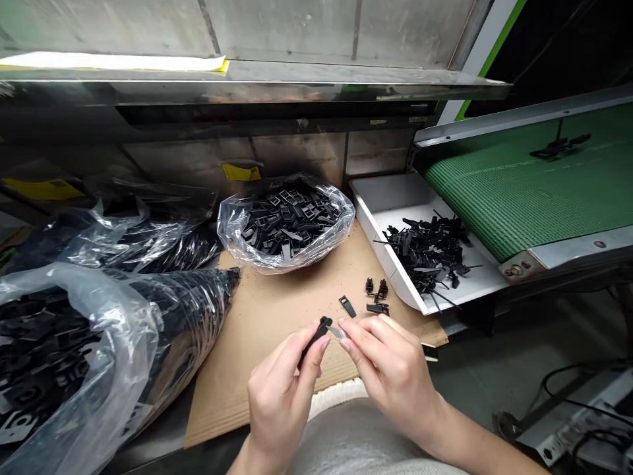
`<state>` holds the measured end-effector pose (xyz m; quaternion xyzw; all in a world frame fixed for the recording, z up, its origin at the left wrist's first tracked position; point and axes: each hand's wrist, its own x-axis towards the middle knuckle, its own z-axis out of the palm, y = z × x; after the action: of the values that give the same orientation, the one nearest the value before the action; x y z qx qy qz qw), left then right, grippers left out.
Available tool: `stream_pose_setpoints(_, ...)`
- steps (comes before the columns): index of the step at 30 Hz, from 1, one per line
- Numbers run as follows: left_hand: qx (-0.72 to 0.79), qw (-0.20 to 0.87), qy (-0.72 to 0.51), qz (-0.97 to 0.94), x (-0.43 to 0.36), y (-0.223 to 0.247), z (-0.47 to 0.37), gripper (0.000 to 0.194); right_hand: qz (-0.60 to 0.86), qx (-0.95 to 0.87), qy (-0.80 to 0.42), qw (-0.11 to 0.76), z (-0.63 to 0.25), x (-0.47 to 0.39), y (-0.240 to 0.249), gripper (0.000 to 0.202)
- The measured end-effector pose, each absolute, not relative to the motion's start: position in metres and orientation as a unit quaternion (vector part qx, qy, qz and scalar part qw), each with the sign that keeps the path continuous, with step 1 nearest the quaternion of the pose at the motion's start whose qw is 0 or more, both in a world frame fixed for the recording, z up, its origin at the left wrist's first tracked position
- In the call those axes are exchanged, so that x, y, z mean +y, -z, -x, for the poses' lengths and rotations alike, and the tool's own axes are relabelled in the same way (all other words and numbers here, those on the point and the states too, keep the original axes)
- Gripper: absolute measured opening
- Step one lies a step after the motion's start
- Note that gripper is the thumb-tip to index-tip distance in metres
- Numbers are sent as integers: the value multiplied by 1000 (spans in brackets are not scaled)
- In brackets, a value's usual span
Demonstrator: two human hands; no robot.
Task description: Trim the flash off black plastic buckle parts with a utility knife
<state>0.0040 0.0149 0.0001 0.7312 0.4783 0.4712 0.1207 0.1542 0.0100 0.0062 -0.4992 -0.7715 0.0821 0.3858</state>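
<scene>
My left hand (287, 376) pinches a long black plastic part (314, 338), which points up and to the right. Close beside it, my right hand (388, 359) grips a small thin blade (337, 332), its tip touching or nearly touching the end of the part. Just beyond my right fingers, a loose black clip (347, 305) lies on the cardboard sheet (277, 297). Several small black pieces (376, 287) lie to its right, near the white tray.
An open plastic bag of black clips (291, 221) stands behind. Large bags of black parts (198, 323) fill the left. A white tray (395, 274) with black pieces sits at the right, beside a green conveyor belt (544, 191). A metal shelf (297, 91) crosses above.
</scene>
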Motion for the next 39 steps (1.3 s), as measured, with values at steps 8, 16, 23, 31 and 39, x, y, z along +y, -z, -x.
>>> stream_pose_setpoints(8, 471, 131, -472, -733, 17, 1, -4, 17, 517, -760, -75, 387, -154, 10, -4, 22)
stream_pose_setpoints(16, 472, 128, -465, -738, 19, 2, -6, 19, 527, -760, -79, 373, -153, 12, -5, 22)
stream_pose_setpoints(23, 477, 159, -470, -725, 15, 0, -10, 13, 631, -667, -8, 396, -192, 37, 6, 24)
stream_pose_setpoints(31, 475, 133, -444, -748, 13, -2, -17, 14, 527, -690, -254, 425, -178, 17, -12, 22)
stream_pose_setpoints(39, 473, 126, -433, -757, 9, -5, -21, 16, 523, -757, -129, 370, -177, 3, -14, 23)
